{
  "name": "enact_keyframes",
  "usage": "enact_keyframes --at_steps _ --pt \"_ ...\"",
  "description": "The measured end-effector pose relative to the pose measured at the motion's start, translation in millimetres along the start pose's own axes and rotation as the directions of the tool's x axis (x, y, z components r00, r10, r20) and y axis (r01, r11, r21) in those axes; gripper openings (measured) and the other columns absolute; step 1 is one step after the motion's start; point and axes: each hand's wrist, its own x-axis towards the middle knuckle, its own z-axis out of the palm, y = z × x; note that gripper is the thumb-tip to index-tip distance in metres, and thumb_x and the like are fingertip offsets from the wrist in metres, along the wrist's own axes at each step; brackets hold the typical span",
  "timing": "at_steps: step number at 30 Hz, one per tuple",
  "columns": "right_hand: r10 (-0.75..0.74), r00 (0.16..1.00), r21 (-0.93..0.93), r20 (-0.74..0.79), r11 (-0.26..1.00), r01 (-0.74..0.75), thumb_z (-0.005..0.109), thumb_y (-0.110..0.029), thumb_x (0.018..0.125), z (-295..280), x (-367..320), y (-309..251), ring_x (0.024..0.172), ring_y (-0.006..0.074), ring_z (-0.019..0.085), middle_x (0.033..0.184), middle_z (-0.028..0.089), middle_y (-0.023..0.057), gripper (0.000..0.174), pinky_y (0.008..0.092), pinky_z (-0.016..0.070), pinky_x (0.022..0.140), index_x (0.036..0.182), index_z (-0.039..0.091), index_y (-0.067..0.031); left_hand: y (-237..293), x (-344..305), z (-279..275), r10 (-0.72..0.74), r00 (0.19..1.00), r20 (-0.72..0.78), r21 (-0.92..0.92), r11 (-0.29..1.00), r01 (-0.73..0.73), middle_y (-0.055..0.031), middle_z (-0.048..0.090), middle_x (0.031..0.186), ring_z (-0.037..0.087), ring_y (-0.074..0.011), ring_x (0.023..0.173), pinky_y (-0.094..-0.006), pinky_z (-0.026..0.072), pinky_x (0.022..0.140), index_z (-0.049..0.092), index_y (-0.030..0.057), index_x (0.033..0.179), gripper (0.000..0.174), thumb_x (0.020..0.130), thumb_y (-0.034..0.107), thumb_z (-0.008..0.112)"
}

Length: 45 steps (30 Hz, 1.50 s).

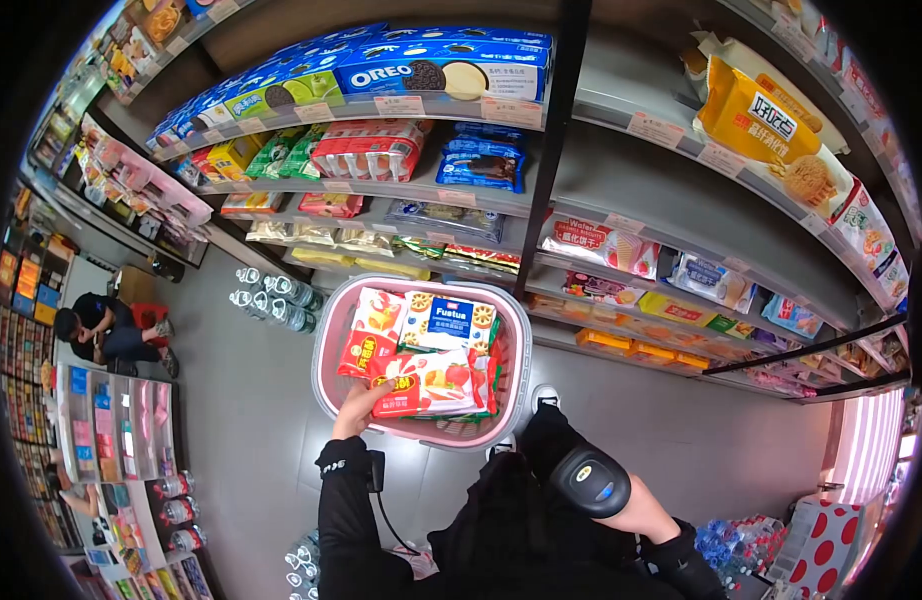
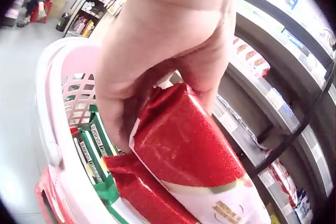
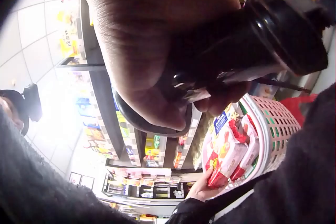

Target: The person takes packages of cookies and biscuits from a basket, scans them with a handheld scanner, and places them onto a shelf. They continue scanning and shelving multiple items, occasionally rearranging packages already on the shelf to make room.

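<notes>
In the head view my left hand [image 1: 357,408] pinches the end of a red and white packet [image 1: 431,384] in the pink basket [image 1: 326,370]. The left wrist view has this hand [image 2: 168,40] over the packet's red end [image 2: 184,140], thumb and fingers curled round it. Another red packet [image 2: 149,190] lies beneath. Beside them in the basket are a second red and white packet [image 1: 379,320] and a blue-labelled Fustua packet [image 1: 449,320]. My right hand [image 3: 142,40] grips the handle of a black scanner [image 3: 220,50], held right of the basket [image 1: 589,478] in the head view.
Shelves with Oreo boxes [image 1: 451,72] and biscuit packs [image 1: 601,244] stand beyond the basket. Bottled water [image 1: 276,298] is on the floor to its left. A seated person [image 1: 101,325] is farther left. Bottles [image 1: 741,540] and a dotted box [image 1: 821,540] lie at the lower right.
</notes>
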Motion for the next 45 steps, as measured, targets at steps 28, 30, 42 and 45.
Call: enact_keyframes --at_steps 28,30,42,45 --pt "-0.175 0.953 0.351 -0.248 0.900 0.257 0.073 -0.008 0.062 3.4 -37.0 -45.2 0.097 0.0120 0.047 0.107 0.052 0.0046 0.060 0.0272 0.0353 0.088 0.114 0.042 -0.0014 -40.9 -116.4 71.2 0.231 0.895 0.383 -0.578 0.815 0.038 -0.0155 0.046 0.115 0.047 -0.0303 0.104 -0.0458 0.0396 0.089 0.033 0.0016 0.121 0.058 0.072 0.019 0.059" --pt "-0.188 0.942 0.336 -0.279 0.899 0.279 0.073 -0.009 0.062 4.8 -45.7 -45.8 0.097 0.0127 0.047 0.107 0.052 0.0049 0.062 0.0272 0.0350 0.088 0.115 0.042 -0.0015 -34.3 -123.8 93.5 0.245 0.825 0.509 -0.579 0.807 0.117 -0.0150 0.047 0.114 0.048 -0.0301 0.104 -0.0457 0.0397 0.089 0.034 0.0017 0.120 0.058 0.071 0.018 0.061" --pt "-0.072 0.946 0.507 -0.317 0.830 0.233 0.077 -0.007 0.057 -7.5 -51.3 -20.3 0.095 0.0120 0.049 0.105 0.054 0.0048 0.064 0.0283 0.0387 0.085 0.112 0.046 -0.0024 11.6 -159.0 143.1 0.082 0.848 0.523 -0.352 0.927 0.128 -0.0161 0.049 0.109 0.053 -0.0265 0.098 -0.0410 0.0474 0.080 0.031 0.0003 0.119 0.050 0.076 0.003 0.056" --pt "-0.071 0.936 0.509 -0.344 0.824 0.249 0.077 -0.006 0.056 -15.1 -53.4 -1.1 0.094 0.0118 0.049 0.103 0.055 0.0046 0.063 0.0280 0.0397 0.083 0.111 0.046 -0.0021 17.6 -154.9 156.3 0.062 0.872 0.485 -0.258 0.963 0.075 -0.0156 0.051 0.107 0.054 -0.0241 0.095 -0.0373 0.0487 0.079 0.034 -0.0009 0.117 0.046 0.077 0.002 0.056"
